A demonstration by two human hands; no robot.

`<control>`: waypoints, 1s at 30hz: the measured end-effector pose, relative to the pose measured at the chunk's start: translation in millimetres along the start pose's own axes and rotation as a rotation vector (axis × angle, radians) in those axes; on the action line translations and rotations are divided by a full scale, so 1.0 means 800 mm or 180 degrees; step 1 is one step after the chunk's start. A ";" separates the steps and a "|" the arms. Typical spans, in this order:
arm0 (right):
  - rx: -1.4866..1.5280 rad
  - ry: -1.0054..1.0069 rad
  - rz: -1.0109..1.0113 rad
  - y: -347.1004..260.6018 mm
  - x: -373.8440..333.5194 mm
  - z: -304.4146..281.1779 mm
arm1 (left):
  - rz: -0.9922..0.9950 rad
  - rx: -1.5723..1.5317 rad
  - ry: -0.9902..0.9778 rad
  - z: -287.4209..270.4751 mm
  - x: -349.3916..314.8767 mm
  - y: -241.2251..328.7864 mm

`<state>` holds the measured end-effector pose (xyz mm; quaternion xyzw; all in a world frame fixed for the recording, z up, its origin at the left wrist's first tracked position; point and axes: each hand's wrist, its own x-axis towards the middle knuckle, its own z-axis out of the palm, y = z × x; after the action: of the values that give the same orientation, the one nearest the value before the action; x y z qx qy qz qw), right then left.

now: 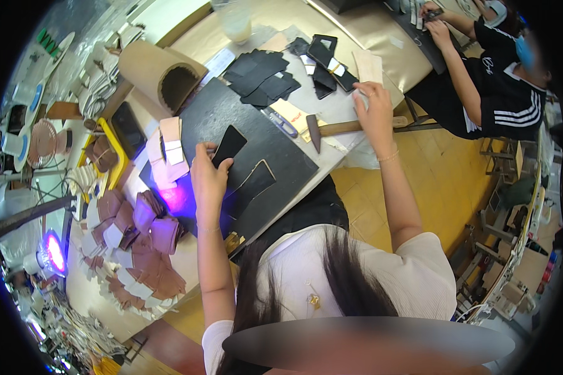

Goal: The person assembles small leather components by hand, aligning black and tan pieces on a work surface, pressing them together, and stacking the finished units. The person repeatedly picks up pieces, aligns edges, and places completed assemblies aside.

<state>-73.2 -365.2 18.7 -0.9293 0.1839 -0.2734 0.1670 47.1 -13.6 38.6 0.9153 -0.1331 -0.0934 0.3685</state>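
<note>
Between the thumb and fingers of my left hand (207,178) is a black leather piece (230,144), held over a dark work board (197,134). Another black piece with a pale edge line (264,170) lies flat on the board, close to my lap. My right hand (375,112) is raised at the table's right side, fingers bent and apart, nothing visible in them. Beneath it runs the wooden handle of a hammer (314,132). Near its fingertips are a pale flat strip (369,66) and black pieces with white bands (324,62). A utility knife (284,124) lies beside the hammer.
Loose black pieces (263,76) are heaped at the board's far edge. Left stand pink pieces (169,153), brown stacks (150,262), a yellow tray (120,156), a big roll (156,72) and a glowing lamp (55,253). A co-worker (494,87) works at the far right.
</note>
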 end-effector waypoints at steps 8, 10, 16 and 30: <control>-0.0513 -0.0191 0.1214 0.068 0.050 -0.002 | -0.0219 -0.0383 -0.0893 -0.024 -0.070 0.028; -0.0321 -0.0234 0.1216 0.055 0.061 0.001 | 0.0210 0.0340 -0.0732 -0.011 -0.085 0.031; 0.0293 -0.0245 0.0362 0.005 0.122 0.026 | 0.0203 0.0876 -0.0360 0.006 -0.102 0.024; 0.0399 -0.0598 0.2241 0.126 0.060 -0.025 | 0.1413 0.1155 0.0701 -0.012 0.037 0.038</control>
<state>-72.1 -478.8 14.3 -0.8181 0.4591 -0.1235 0.3236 72.2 -37.4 64.7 0.9193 -0.3036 0.1145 0.2226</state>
